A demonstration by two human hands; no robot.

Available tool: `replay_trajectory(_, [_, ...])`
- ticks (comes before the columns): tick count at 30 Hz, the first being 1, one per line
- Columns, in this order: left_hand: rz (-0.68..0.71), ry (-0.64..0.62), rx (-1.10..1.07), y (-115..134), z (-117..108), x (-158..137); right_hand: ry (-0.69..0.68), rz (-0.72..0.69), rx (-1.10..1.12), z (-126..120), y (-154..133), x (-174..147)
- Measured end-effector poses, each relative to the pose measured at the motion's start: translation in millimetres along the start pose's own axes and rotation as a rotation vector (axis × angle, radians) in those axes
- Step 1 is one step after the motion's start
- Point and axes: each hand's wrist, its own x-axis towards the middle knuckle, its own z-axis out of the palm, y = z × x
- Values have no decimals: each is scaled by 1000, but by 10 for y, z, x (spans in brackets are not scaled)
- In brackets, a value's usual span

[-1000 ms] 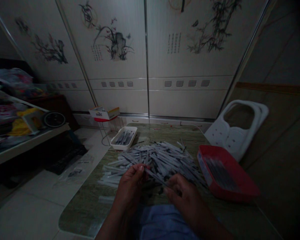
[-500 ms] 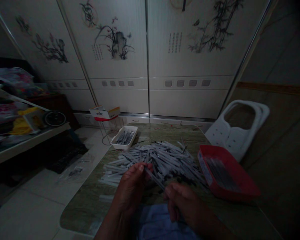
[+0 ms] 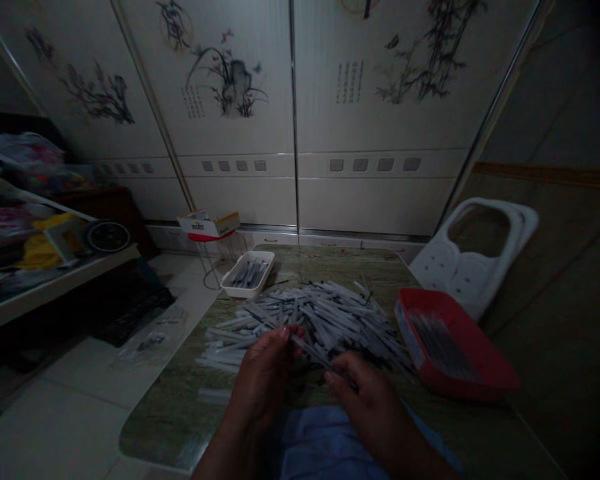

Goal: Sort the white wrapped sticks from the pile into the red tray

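Observation:
Between my two hands a thin translucent tube (image 3: 313, 350) slants down to the right, with dark material along it. My left hand (image 3: 267, 360) is closed in a pinch round its upper end. Closed about its lower end, my right hand (image 3: 363, 387) hides part of the tube. Just beyond both hands lies a loose pile of similar pale tubes (image 3: 325, 310), some with dark ends, on the greenish table (image 3: 165, 413). What exactly the tubes are is too dim to make out.
A red basin (image 3: 485, 360) with several tubes inside stands at the right, near white folding chairs (image 3: 467, 267). At the far left table edge sits a white tray (image 3: 227, 289) of dark slim pieces. Behind it, a box (image 3: 207, 228) rests on a red stool. Blue cloth (image 3: 320, 440) covers my lap.
My right hand has moved slightly up and changed its hold on the lower end of the tube. The left hand stays almost in place, still pinching the upper end.

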Motion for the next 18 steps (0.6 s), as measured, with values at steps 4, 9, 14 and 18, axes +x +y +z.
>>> replay_trajectory(4, [8, -46, -23, 32, 15, -28, -66, 34, 132, -13, 20, -1])
replay_trajectory(9, [1, -120, -54, 72, 1, -48, -273, 143, 459, -30, 13, -6])
replay_trajectory(14, [-40, -136, -101, 84, -6, -73, -400, 195, 684, 0, 50, -19])
replay_trajectory(18, [-46, -95, -113, 55, -2, -32, -361, 178, 582, 49, 93, 5])
